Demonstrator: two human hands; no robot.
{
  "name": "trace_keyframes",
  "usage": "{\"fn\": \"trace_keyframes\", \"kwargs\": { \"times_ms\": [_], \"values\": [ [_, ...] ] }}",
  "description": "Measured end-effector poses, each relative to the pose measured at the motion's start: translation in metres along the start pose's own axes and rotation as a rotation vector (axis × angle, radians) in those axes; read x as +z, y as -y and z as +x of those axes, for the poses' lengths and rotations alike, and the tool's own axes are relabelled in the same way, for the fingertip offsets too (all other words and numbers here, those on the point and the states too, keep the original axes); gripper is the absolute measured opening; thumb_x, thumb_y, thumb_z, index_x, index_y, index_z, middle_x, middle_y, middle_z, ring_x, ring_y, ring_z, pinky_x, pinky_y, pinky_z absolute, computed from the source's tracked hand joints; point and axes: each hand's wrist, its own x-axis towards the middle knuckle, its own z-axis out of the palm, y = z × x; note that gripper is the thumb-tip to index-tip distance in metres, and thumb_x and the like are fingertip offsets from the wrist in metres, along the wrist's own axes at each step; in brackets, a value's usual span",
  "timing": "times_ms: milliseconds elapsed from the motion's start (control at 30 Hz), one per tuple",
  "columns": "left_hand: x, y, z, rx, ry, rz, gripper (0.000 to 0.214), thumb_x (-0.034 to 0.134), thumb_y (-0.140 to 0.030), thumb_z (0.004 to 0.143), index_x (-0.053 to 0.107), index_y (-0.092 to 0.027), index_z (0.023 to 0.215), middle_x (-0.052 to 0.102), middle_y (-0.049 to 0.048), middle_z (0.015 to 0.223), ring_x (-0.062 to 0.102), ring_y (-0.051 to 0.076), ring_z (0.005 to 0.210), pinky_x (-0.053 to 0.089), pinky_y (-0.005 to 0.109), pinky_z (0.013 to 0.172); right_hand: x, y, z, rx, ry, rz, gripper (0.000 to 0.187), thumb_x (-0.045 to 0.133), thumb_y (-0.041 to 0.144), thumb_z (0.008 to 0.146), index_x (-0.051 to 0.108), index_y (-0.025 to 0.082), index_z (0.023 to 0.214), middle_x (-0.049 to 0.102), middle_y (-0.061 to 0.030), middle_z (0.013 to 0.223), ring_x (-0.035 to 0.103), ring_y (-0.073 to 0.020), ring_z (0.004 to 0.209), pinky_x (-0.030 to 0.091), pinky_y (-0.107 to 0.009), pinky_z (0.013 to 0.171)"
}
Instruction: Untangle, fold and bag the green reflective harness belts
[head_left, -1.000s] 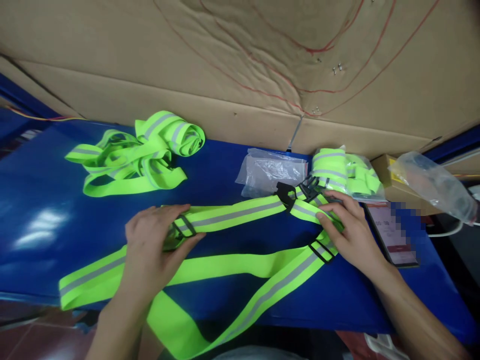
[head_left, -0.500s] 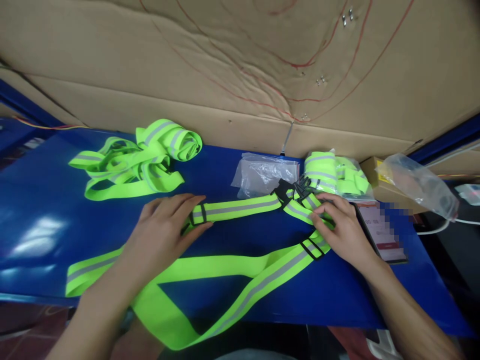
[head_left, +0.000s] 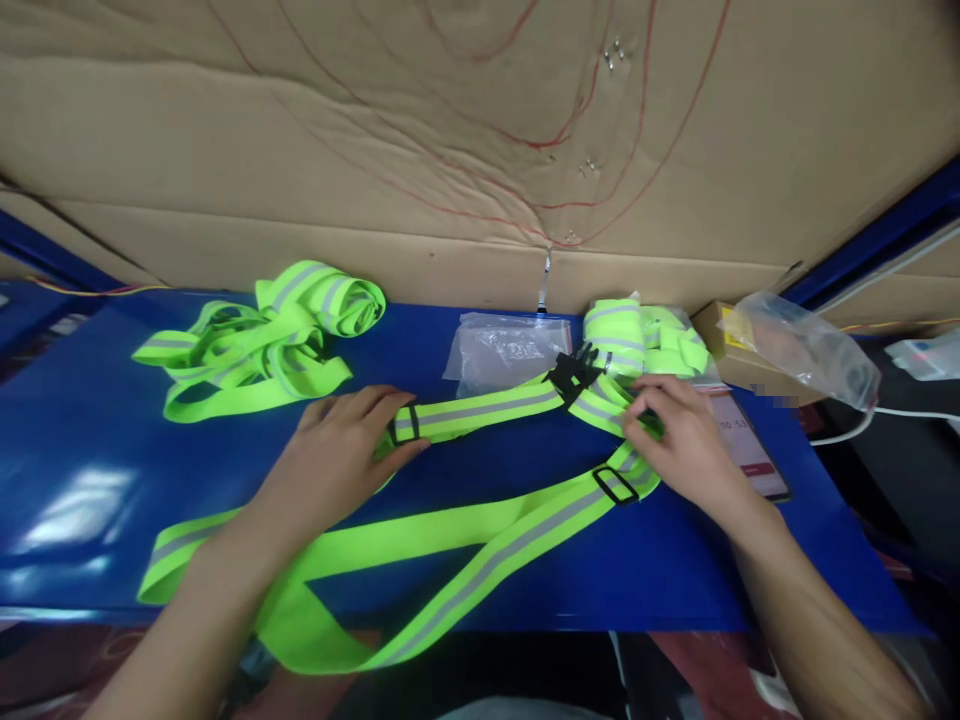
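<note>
A neon-green reflective strap [head_left: 487, 408] with a grey stripe stretches between my two hands. My left hand [head_left: 349, 435] pinches it beside a black slider. On the other side, my right hand [head_left: 671, 425] grips a folded part of the same strap, thumb and forefinger together. Black buckle pieces [head_left: 576, 374] lie on the strap between the hands, toward the back. Below my right hand is a second black slider [head_left: 616, 485]. The strap's long loop [head_left: 495, 570] droops past the table's front edge; my left forearm hides part of it.
Tangled green straps [head_left: 262, 340] lie at the back left of the blue table [head_left: 465, 610]. Clear plastic bags [head_left: 506, 350], bagged straps [head_left: 615, 335], a small cardboard box [head_left: 724, 345] and a phone [head_left: 750, 440] are at the back and right. A cardboard wall [head_left: 337, 180] stands behind.
The view has shifted a little. The strap remains in both hands, and the buckle pieces now sit closer together. The slider near my right hand has turned slightly.
</note>
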Motion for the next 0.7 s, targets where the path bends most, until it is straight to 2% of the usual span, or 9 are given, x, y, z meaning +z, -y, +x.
{"fn": "trace_keyframes", "kwargs": {
  "times_ms": [100,233,300,400,500,600,700],
  "values": [
    [0.000,-0.005,0.008,0.009,0.025,0.015,0.053,0.044,-0.058,0.104,0.060,-0.021,0.138,0.066,0.0150,0.140,0.067,0.040,0.121,0.048,0.059,0.103,0.004,-0.004,-0.004,0.011,0.114,-0.017,0.003,0.057,0.027,0.096,0.059,0.024,0.096,0.070,-0.0108,0.112,0.067,-0.0336,0.111,0.050,-0.051,0.097],
    [-0.002,-0.009,0.011,0.015,0.023,0.004,0.052,0.046,-0.057,0.103,0.060,-0.021,0.137,0.067,0.0152,0.137,0.068,0.040,0.118,0.050,0.057,0.101,0.007,-0.005,0.000,0.061,0.058,0.015,0.030,0.058,0.039,0.099,0.059,0.021,0.123,0.071,-0.0141,0.119,0.067,-0.0342,0.114,0.052,-0.050,0.098],
    [-0.003,-0.010,0.012,0.021,0.007,0.008,0.051,0.046,-0.057,0.103,0.060,-0.022,0.137,0.068,0.0152,0.135,0.069,0.040,0.116,0.050,0.055,0.099,0.006,-0.002,0.009,0.091,0.079,-0.005,0.042,0.057,0.052,0.101,0.061,0.018,0.126,0.072,-0.0169,0.124,0.068,-0.0361,0.116,0.052,-0.051,0.098],
    [-0.003,-0.013,0.014,0.037,-0.010,0.029,0.052,0.048,-0.058,0.103,0.062,-0.020,0.134,0.070,0.0161,0.129,0.070,0.039,0.112,0.051,0.053,0.098,0.004,0.006,0.030,0.192,0.197,-0.095,0.057,0.055,0.070,0.097,0.067,0.019,0.118,0.077,-0.0173,0.113,0.072,-0.0383,0.104,0.054,-0.048,0.086],
    [0.004,-0.017,0.018,0.044,-0.011,0.050,0.054,0.049,-0.060,0.102,0.064,-0.017,0.130,0.072,0.0173,0.121,0.071,0.038,0.107,0.052,0.049,0.091,0.005,0.020,0.053,0.326,0.335,-0.171,0.077,0.057,0.086,0.085,0.065,0.017,0.120,0.077,-0.0175,0.095,0.073,-0.0400,0.089,0.052,-0.044,0.072],
    [0.012,-0.020,0.020,0.032,-0.016,0.049,0.056,0.051,-0.062,0.102,0.064,-0.015,0.129,0.072,0.0181,0.119,0.070,0.038,0.109,0.052,0.046,0.088,0.011,0.032,0.066,0.361,0.388,-0.170,0.083,0.070,0.082,0.077,0.060,0.014,0.124,0.075,-0.0193,0.093,0.071,-0.0419,0.087,0.050,-0.044,0.068],
    [0.015,-0.020,0.019,0.025,-0.021,0.030,0.056,0.052,-0.062,0.101,0.062,-0.015,0.132,0.072,0.0179,0.120,0.069,0.039,0.112,0.050,0.046,0.091,0.018,0.040,0.071,0.299,0.359,-0.138,0.060,0.078,0.062,0.079,0.061,0.017,0.115,0.072,-0.0184,0.104,0.070,-0.0384,0.093,0.050,-0.043,0.073]
  ]
}}
